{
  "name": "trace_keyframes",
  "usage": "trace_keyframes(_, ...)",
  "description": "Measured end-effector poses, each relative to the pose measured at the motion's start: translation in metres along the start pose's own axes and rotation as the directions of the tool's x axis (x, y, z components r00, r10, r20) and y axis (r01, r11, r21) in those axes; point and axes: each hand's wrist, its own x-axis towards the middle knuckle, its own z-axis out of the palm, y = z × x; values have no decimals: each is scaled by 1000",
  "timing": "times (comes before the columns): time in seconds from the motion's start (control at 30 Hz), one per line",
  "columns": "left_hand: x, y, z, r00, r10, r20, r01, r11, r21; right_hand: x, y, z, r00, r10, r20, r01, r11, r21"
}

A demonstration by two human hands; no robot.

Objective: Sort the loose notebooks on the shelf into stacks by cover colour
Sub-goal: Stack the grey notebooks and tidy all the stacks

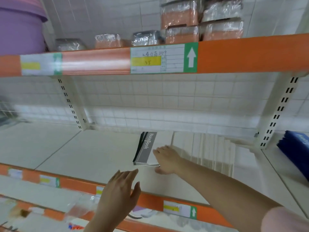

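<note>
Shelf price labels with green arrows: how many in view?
4. Two on the upper rail: a sharp one at centre, a blurred one to the left. Two on the lower rail: left and right. Blur may hide others.

Bright, even light; glare on the wrapped packs at 12 o'clock; motion blur and bowed edges throughout.

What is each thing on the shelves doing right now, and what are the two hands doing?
grey notebooks: stacked flat, unevenly, on the middle shelf.
right hand: fingers on top, thumb under the stack's near edge.
left hand: open, holding nothing.
blue notebooks: piled at far right.
wrapped packs: stacked on the top shelf.
</note>
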Motion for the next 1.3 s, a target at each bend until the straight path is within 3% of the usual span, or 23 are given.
trace_keyframes(0.17,10,-12,6,998,-38,-43,39,999,36,-9,-12,-3,995,-27,-96,17,995,-97)
trace_keyframes(0.37,33,-12,8,996,-85,-9,86,990,108,-40,5,-44,989,-148,-18,147,988,-52)
trace_keyframes(0.47,49,-8,20,968,-201,149,194,979,59,-65,20,-66,992,-123,-11,121,989,-80)
trace_keyframes(0.6,76,2,45,884,-179,432,156,984,89,-93,46,-92,992,-28,-124,7,985,-171)
trace_keyframes(0.73,89,12,67,828,-191,527,184,981,66,-115,61,-108,987,46,-151,-78,973,-215)
trace_keyframes(1.0,87,16,67,901,-212,379,149,971,189,-143,85,-83,987,130,-92,-144,977,-157)
trace_keyframes(1.2,76,23,49,901,-184,393,67,954,293,-171,88,-75,973,229,29,-223,966,-133)
trace_keyframes(1.3,70,36,34,975,-79,208,16,957,289,-187,95,-71,947,314,71,-305,946,-109)
